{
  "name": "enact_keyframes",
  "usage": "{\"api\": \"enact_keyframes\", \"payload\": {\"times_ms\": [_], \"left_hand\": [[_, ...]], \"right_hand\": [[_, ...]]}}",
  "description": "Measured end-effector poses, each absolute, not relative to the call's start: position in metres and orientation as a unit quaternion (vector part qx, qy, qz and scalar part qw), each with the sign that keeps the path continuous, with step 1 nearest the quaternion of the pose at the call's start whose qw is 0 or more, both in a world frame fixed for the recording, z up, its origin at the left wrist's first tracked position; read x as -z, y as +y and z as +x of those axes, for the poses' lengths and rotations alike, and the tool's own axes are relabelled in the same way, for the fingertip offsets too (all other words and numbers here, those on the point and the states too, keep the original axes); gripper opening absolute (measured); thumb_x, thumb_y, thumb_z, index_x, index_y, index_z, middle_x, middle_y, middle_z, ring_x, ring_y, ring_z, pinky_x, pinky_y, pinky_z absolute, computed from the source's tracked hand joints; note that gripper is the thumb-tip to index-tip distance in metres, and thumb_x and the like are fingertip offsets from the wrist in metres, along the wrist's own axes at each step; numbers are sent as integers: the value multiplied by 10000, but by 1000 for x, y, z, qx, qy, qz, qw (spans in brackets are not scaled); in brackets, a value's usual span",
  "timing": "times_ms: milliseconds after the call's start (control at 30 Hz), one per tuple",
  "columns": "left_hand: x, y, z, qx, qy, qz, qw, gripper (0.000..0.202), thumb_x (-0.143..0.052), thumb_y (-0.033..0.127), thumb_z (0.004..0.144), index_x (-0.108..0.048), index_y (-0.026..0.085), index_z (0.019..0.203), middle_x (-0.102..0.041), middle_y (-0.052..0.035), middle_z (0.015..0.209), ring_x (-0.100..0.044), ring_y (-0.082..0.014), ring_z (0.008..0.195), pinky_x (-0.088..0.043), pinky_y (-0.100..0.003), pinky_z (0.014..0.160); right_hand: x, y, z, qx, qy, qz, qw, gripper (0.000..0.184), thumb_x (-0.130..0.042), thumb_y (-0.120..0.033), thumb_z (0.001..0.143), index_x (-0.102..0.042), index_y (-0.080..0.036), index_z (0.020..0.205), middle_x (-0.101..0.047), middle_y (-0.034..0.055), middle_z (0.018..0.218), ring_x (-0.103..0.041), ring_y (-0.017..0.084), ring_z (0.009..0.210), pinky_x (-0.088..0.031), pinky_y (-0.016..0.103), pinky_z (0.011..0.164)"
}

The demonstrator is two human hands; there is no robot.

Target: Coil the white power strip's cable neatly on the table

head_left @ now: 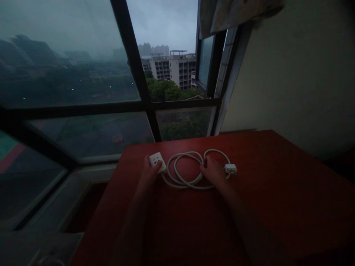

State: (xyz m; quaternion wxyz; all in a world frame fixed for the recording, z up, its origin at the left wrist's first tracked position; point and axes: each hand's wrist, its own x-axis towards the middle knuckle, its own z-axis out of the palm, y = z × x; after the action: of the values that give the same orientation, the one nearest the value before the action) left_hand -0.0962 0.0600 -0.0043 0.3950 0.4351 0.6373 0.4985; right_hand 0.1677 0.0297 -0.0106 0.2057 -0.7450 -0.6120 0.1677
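A white extension cord (177,184) lies in loose loops on the red-brown table (188,218). At its left end is a white socket block (155,158), tilted toward me, with dark slots on its face. My left hand (150,168) is closed around the block's near left side, the thumb lying on its face. My right hand (212,169) pinches the cord at the right side of the loops; its fingertips are partly hidden. Just right of that hand, a white plug (230,169) rests on the tabletop at the cord's other end.
Dark-framed windows (149,107) rise behind and left of the table, with one sash (206,61) swung outward. A plain wall (288,74) stands on the right. Fabric (235,14) hangs at the top. The table's left edge borders a low sill (97,170).
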Motion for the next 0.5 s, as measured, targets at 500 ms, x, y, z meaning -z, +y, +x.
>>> {"api": "enact_keyframes", "payload": {"times_ms": [500], "left_hand": [[12,65,-105,-498,613,446,421,421,-663,155,703,-499,178,1090,-637,-67,939,-644,-208,822,-548,-346,724]], "right_hand": [[18,33,180,-237,-635,-683,271,379,-531,-203,844,-540,-146,1219,-677,92,904,-650,218,797,-496,335,732]]}}
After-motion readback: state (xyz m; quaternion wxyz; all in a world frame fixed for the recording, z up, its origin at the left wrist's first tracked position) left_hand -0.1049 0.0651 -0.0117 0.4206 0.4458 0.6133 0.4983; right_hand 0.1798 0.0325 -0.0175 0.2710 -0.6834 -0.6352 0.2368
